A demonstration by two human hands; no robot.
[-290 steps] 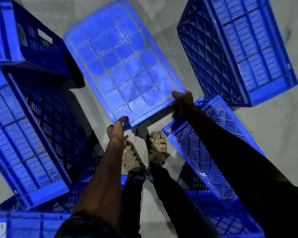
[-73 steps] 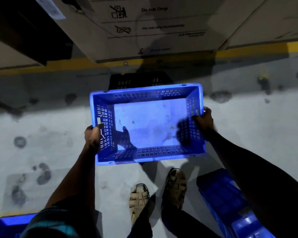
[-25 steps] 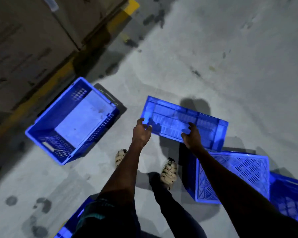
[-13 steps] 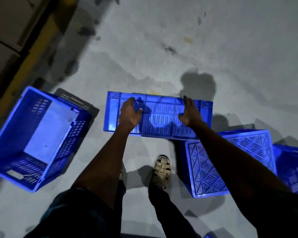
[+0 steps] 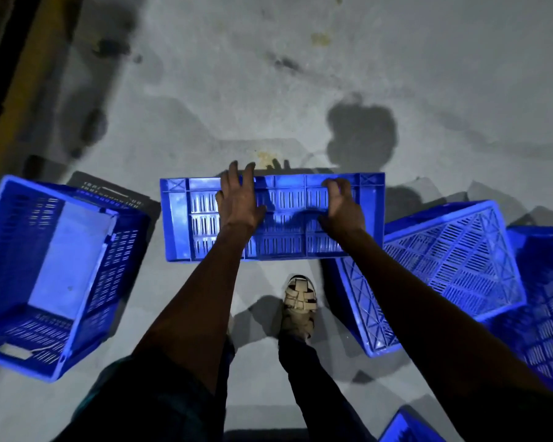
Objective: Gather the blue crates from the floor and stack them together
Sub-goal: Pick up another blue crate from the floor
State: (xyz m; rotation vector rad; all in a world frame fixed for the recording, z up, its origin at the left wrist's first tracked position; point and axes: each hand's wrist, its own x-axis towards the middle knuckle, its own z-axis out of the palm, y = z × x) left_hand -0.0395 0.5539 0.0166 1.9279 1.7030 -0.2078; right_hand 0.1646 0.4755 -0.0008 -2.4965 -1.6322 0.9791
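Observation:
A blue crate (image 5: pixel 287 247) lies on its side on the grey floor in front of me, its slotted long wall facing up. My left hand (image 5: pixel 238 199) rests flat on that wall with its fingertips over the far edge. My right hand (image 5: pixel 343 202) is curled on the same wall further right. To the left an upright blue crate (image 5: pixel 29 250) stands open side up with nothing in it. At the right a crate (image 5: pixel 444 266) lies tipped, showing its gridded base, with another blue crate (image 5: pixel 549 298) behind it.
A yellow floor line (image 5: pixel 23 90) and dark boxes run along the left edge. A black crate (image 5: pixel 109 194) sits under the left blue crate. My sandalled foot (image 5: pixel 299 301) stands just behind the sideways crate. A blue crate corner (image 5: pixel 409 425) shows at bottom right.
I have stepped closer and the view has swung left to right. Both hands slid further up the sideways crate's wall, the left one now reaching over its far edge.

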